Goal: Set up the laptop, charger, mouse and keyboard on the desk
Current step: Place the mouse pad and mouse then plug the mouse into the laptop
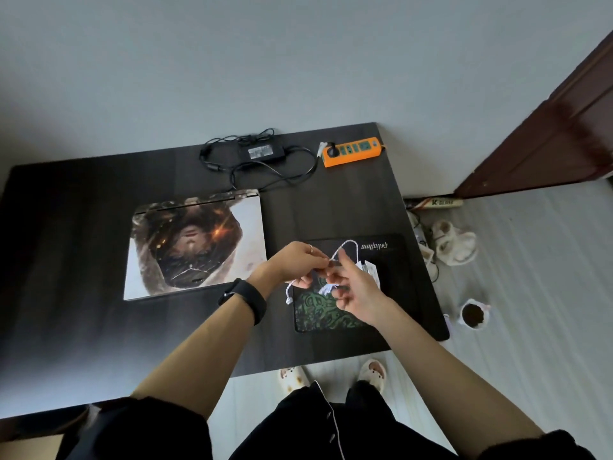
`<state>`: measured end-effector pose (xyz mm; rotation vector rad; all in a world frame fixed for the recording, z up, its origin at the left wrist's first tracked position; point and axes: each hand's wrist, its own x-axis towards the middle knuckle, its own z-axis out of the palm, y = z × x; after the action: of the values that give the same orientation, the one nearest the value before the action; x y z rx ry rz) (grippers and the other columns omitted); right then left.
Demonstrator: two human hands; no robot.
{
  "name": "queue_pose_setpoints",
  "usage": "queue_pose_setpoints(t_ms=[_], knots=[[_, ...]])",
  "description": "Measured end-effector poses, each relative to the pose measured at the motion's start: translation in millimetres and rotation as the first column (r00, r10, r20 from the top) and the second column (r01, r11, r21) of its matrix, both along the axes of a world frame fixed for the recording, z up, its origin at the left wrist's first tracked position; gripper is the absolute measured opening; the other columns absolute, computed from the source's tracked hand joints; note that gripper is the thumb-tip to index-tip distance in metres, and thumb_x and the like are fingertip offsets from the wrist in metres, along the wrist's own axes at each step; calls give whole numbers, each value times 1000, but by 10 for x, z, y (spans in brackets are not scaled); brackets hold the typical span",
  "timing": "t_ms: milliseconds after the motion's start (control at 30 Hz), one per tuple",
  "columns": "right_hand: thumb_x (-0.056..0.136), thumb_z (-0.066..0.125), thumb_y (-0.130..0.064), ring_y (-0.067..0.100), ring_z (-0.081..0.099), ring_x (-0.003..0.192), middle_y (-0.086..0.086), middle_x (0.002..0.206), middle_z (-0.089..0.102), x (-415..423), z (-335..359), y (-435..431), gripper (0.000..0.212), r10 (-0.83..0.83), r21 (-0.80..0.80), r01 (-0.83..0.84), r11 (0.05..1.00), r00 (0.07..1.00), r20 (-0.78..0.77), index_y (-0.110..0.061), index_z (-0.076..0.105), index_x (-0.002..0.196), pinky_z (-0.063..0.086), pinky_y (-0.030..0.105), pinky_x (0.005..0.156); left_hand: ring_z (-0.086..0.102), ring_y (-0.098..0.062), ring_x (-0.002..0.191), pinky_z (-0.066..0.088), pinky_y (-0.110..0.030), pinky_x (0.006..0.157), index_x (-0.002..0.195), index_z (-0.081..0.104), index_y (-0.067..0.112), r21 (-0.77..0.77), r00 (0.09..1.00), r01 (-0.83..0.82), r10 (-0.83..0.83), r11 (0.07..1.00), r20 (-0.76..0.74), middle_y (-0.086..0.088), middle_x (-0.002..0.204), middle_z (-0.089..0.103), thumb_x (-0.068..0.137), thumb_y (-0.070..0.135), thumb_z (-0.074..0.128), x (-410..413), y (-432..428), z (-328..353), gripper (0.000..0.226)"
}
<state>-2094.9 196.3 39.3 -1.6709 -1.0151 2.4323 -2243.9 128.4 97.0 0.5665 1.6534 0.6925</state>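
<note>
An orange power strip (351,151) lies at the desk's far edge. A pot of soil (473,315), 2 slippers (456,244) and a brown door (550,134) stand right.

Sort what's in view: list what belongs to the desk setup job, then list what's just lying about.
For the job:
closed laptop with picture-printed lid
black charger brick with tangled cable
orange power strip
black-and-green mouse pad
white braided cable

Lying about:
white fluffy slippers
white cup of dark contents
</note>
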Motion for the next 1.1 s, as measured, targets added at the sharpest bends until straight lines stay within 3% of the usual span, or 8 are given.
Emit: queue_pose_setpoints(t_ms=[133,367,500,633,867,933,1033,1100], knots=[[96,65,-29,9,44,47,4,73,67,-258,193,11,25,-91,227,94,970,996,-20,-5,70,90,33,25,47,48,-14,46,45,-22,47,91,71,9,49,997,-8,12,999,-78,-5,73,65,96,21,61,-81,-124,15,17],[96,65,-28,3,52,43,-3,61,62,-421,147,390,27,-198,436,158,886,979,46,-12,70,75,47,21,48,59,-14,61,45,-19,59,81,65,13,56,994,-22,28,998,-110,1,67,62,100,27,55,-547,-722,-86,26],[97,63,-28,8,51,50,0,61,58,-599,142,609,29,-314,423,261,868,948,59,-11,67,73,47,23,51,64,-15,67,45,-15,58,86,66,13,19,988,-48,51,999,-149,1,72,66,100,34,55,-720,-1004,-44,27],[98,60,-27,7,50,48,0,60,55,-760,102,778,29,-383,390,327,861,921,73,-12,65,74,45,21,49,64,-14,71,49,-24,69,106,69,14,-18,988,-157,157,987,-13,2,85,68,98,40,57,-783,-1160,-75,30],[99,59,-30,4,50,42,-3,60,57,-891,-37,1080,27,-462,300,428,853,886,47,-12,64,79,46,21,52,56,-4,52,49,-17,53,121,62,5,50,915,-396,390,917,107,-8,98,73,101,15,53,-630,-950,-334,23],[99,60,-31,4,51,44,-3,62,58,-945,-45,1197,27,-455,269,426,864,889,52,-13,65,80,46,20,52,52,-4,46,45,-17,48,113,64,4,58,899,-439,438,897,26,-5,89,74,102,20,52,-601,-836,-283,22],[99,60,-30,4,51,48,-3,65,59,-1038,-46,1378,25,-410,217,390,895,910,55,-12,65,82,46,20,56,44,-4,43,36,-20,46,102,69,6,39,861,-458,454,888,-228,4,74,70,101,34,52,-654,-669,-286,33],[100,59,-29,5,53,53,-2,72,63,-1113,-14,1505,23,-345,154,337,929,938,33,-12,66,86,46,21,58,42,-9,48,34,-21,46,98,70,9,60,806,-534,529,844,-265,5,72,65,100,36,51,-716,-566,-302,33]])
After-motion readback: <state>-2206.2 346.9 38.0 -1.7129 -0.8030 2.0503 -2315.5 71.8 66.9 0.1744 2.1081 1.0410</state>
